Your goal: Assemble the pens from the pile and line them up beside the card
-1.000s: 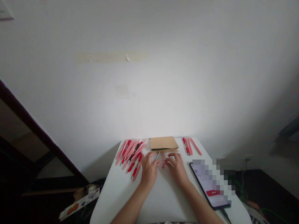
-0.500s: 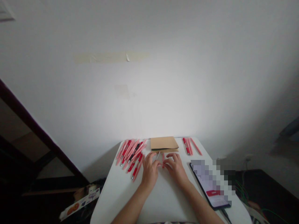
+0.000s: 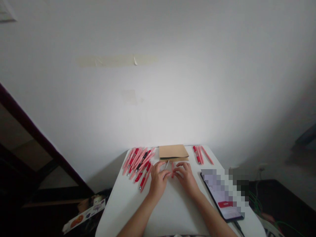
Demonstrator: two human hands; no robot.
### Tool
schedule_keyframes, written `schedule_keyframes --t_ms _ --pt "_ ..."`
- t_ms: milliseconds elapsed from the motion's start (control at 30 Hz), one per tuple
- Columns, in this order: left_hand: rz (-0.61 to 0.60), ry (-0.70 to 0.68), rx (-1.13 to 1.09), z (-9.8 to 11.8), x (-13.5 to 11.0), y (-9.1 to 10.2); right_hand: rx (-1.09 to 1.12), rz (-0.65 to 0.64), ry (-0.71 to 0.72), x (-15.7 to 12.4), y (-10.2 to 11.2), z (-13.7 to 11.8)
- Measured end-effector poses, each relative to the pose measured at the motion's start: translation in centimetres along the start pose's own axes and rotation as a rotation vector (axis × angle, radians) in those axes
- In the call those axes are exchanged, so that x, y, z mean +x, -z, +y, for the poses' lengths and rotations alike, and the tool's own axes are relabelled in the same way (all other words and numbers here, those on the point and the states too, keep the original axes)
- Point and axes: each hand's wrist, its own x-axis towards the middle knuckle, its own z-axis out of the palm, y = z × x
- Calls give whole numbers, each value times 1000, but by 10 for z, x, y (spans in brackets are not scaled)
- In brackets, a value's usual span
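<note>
My left hand (image 3: 158, 180) and my right hand (image 3: 186, 177) meet at the middle of a small white table (image 3: 172, 210). Their fingertips pinch a small red pen part (image 3: 172, 171) between them. A thin pen refill (image 3: 167, 164) sticks up from the left hand's fingers toward a brown cardboard box (image 3: 172, 151). Left of my left hand lies a heap of several red and pink pens (image 3: 138, 160). A few more red pens (image 3: 200, 154) lie in a row at the table's far right.
A phone (image 3: 222, 196) with a lit screen lies at the table's right edge, a cable trailing from it. The table stands against a white wall. A printed box (image 3: 84, 214) sits on the dark floor to the left.
My hands have drawn slightly closer together around the pen part. Nothing else has moved.
</note>
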Motion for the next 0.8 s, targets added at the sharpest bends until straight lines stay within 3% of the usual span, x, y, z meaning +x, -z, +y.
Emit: schedule_keyframes --t_ms 800 --pt "-27 34 -45 -1 2 3 8 27 -70 -1 0 4"
